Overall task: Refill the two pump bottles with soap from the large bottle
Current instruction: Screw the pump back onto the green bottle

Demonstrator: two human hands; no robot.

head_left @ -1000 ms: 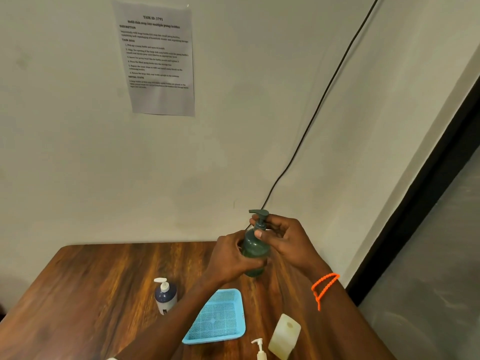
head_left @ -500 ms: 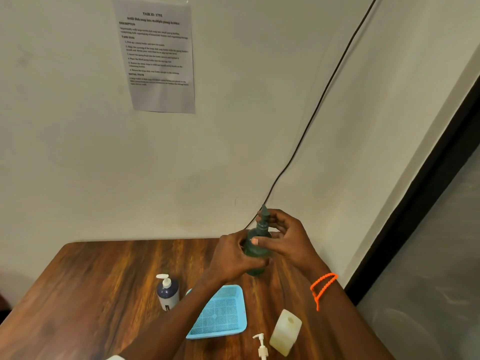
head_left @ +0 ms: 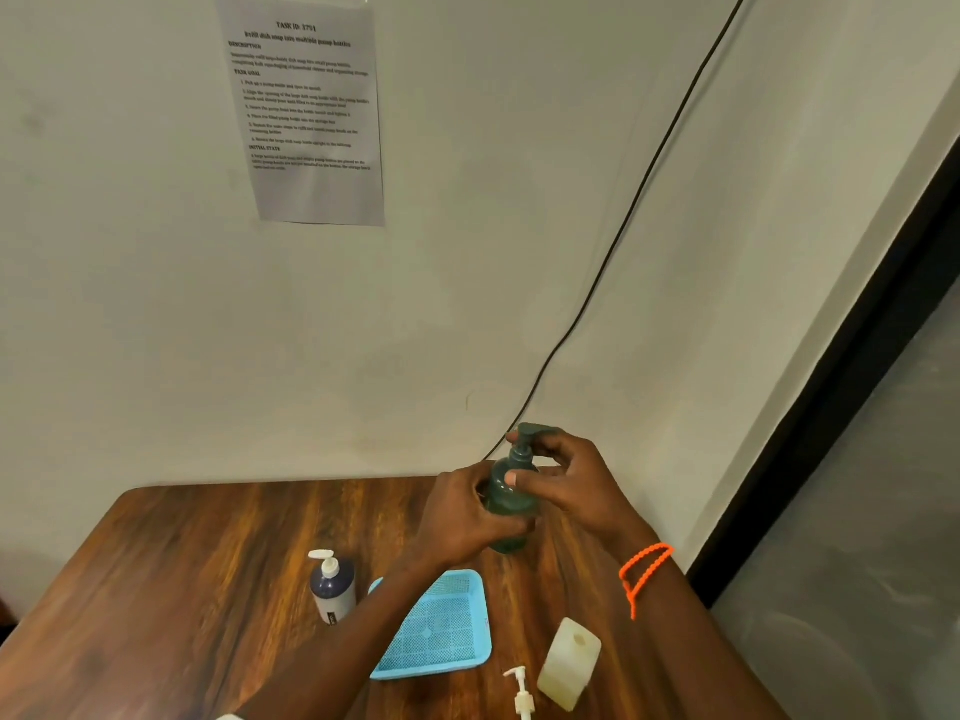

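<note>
Since half a second ago the pump head (head_left: 535,433) on the green bottle (head_left: 509,498) has turned, its spout now pointing right where it faced the camera edge-on.

Both hands hold the green bottle upright above the wooden table (head_left: 171,579), a little right of frame centre: the left hand (head_left: 462,517) wraps its body with curled fingers, the right hand (head_left: 566,480) pinches the pump head and neck, an orange wristband (head_left: 641,574) on that wrist. Lower centre lies a blue mesh tray (head_left: 441,628); left of it stands a dark bottle with a white pump (head_left: 332,589). At the lower edge a pale open bottle (head_left: 569,662) stands beside a loose white pump (head_left: 522,693).
</note>
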